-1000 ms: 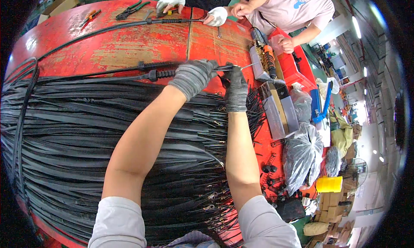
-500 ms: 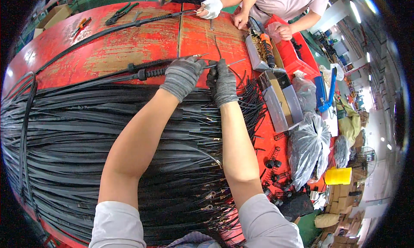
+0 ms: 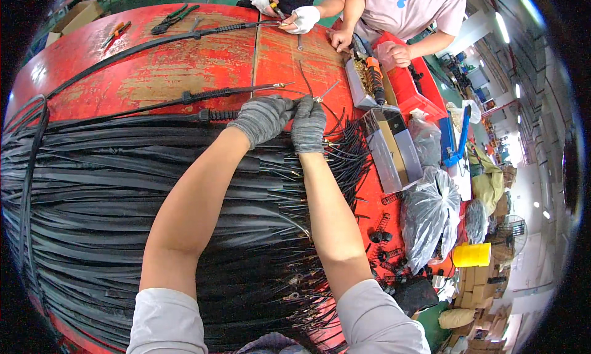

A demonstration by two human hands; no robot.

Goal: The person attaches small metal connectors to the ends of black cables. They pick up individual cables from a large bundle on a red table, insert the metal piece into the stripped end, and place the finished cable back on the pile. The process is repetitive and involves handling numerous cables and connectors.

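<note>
Both my hands wear grey striped knit gloves. My left hand point(image 3: 265, 121) is closed round the end of a black cable, just past its ribbed sleeve point(image 3: 218, 115). Close beside it, my right hand point(image 3: 309, 127) pinches thin wires, with a small metal terminal point(image 3: 318, 99) showing above the fingers. The fingertips of both hands nearly meet and hide part of the wires. Beyond them lies another black cable point(image 3: 237, 91) with metal-tipped ends. Under my forearms spreads a thick bundle of black cables point(image 3: 123, 188), their ends fanned out on the right.
Across the worn red table point(image 3: 184, 64), a co-worker's white-gloved hands point(image 3: 301, 20) work on a cable end with a tool; a second person stands alongside. Cutters point(image 3: 174, 20) lie far left. At right are an open box point(image 3: 391, 151), a red bin point(image 3: 418, 89) and a plastic bag point(image 3: 431, 212).
My hands have moved slightly nearer me, and the right one has turned, bringing the terminal into view. The far cable no longer meets my left hand. The co-worker's tool has come to the cable end.
</note>
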